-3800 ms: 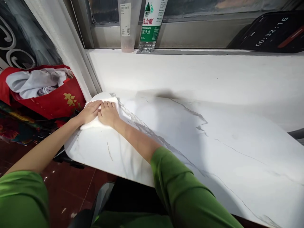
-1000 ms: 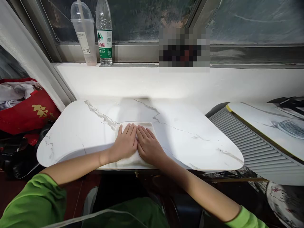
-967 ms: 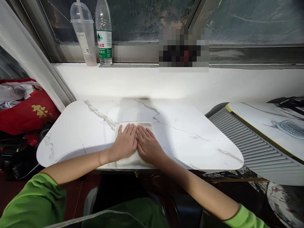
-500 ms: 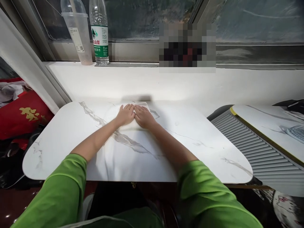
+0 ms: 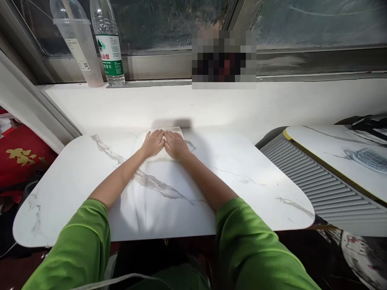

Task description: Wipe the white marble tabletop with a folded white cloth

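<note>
A white cloth (image 5: 159, 156) lies flat at the far side of the white marble-patterned table (image 5: 90, 173). On its left part rests my left hand (image 5: 153, 143), palm down with the fingers stretched forward. My right hand (image 5: 176, 145) lies flat beside it, the fingertips of both hands nearly meeting. Both hands press on the cloth from above and grip nothing. Most of the cloth's middle is hidden beneath them.
On the window ledge stand a clear plastic cup (image 5: 80, 52) and a water bottle (image 5: 110, 60), near a pixelated patch. At right is a second table (image 5: 320, 145) with a ribbed grey side and a patterned item (image 5: 370, 160). A red bag (image 5: 27, 157) sits at left.
My view has shifted slightly, so the ledge items appear further left. Both hands stay flat on the cloth, with little visible movement across the table.
</note>
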Motion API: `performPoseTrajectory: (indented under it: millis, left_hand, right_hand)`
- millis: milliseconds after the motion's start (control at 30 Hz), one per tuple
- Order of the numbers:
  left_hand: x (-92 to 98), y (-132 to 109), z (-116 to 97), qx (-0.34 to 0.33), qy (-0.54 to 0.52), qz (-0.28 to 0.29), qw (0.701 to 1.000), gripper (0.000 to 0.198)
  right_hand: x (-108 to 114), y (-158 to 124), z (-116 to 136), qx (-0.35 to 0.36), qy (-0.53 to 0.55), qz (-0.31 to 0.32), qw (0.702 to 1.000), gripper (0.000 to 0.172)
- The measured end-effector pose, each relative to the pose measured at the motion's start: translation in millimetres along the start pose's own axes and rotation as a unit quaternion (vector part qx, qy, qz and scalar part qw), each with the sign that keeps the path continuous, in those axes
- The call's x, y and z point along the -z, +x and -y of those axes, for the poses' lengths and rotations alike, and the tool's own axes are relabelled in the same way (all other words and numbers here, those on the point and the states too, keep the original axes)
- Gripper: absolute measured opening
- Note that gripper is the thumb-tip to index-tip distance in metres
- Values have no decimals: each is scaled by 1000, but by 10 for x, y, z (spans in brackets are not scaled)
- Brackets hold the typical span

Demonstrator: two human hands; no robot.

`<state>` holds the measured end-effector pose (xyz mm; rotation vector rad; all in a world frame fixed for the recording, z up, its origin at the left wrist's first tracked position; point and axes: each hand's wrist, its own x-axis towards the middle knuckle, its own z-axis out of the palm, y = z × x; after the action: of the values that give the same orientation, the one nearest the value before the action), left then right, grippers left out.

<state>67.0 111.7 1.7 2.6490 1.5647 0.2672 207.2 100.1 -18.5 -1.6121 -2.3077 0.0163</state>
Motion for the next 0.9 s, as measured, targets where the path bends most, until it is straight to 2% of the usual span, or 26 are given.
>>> performPoseTrajectory:
  millis: [133, 300, 433, 567, 733, 900]
  left_hand:
    - [33, -255, -243, -1, 3, -1, 1000, 54]
    - [19, -758, -719, -1, -5, 11, 1000, 55]
    - [-19, -1141, -1109, -6, -23, 24, 999, 57]
    - [-52, -1346, -1369, -50, -39, 25, 998, 59]
    - [-65, -1331, -1458, -66, -57, 35, 996, 58]
    - [-50, -1086, -1437, -62, -72, 53, 994, 58]
  right_hand:
    - [110, -310, 31, 13, -20, 9, 1000, 56]
    - [269, -1003, 46, 55, -38, 7, 998, 56]
    - [360, -1602, 29, 91, -38, -34, 995, 55]
    - [412, -2011, -8, 106, -37, -87, 990, 53]
    - [422, -2118, -38, 88, -36, -117, 989, 50]
    - [398, -1891, -209, 61, -22, -104, 992, 50]
